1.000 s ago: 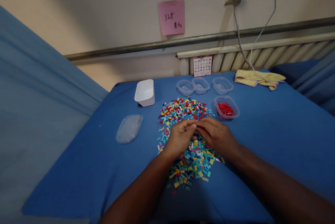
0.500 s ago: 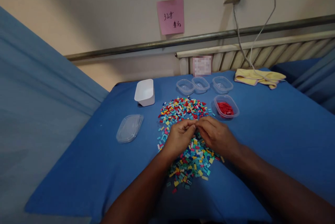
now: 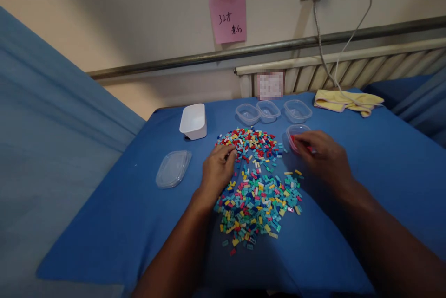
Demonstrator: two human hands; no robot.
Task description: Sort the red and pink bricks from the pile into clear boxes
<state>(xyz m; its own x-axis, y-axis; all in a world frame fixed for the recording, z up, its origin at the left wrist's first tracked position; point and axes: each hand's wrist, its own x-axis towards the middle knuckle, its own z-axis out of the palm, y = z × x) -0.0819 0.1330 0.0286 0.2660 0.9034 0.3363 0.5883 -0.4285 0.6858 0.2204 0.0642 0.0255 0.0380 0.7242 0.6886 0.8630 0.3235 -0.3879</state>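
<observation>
The right hand point(image 3: 324, 156) is over the near right part of a clear tub point(image 3: 290, 138), its fingers bent down towards the red pieces point(image 3: 293, 137) inside; whether it grips one cannot be told. The left hand point(image 3: 218, 168) is at the left edge of the small bricks, its fingers curled and its thumb close to them, and I cannot tell whether anything is held between them.

Between the hands, the loose multicoloured bricks point(image 3: 258, 200) lie on the blue-covered surface point(image 3: 114, 228) in two heaps joined by a thin scatter. The far heap shows many red pieces; the near, wider one is mostly teal, yellow and dark blue, with some pink.

Beyond the far heap stand three clear containers, two on the left point(image 3: 247, 115) point(image 3: 268, 111) close together and a third point(image 3: 298, 111) a little to their right. A folded yellow cloth point(image 3: 343, 101) lies farther right, with a white cable point(image 3: 337, 68) reaching it. To the left of the bricks are a white tub point(image 3: 195, 132) and, nearer the person, clear lids point(image 3: 173, 169) lying flat.

Behind the surface are a radiator point(image 3: 341, 68), a blurred card point(image 3: 271, 85) in front of it, a metal pipe point(image 3: 195, 59) and a pink note point(image 3: 228, 19) on the wall
</observation>
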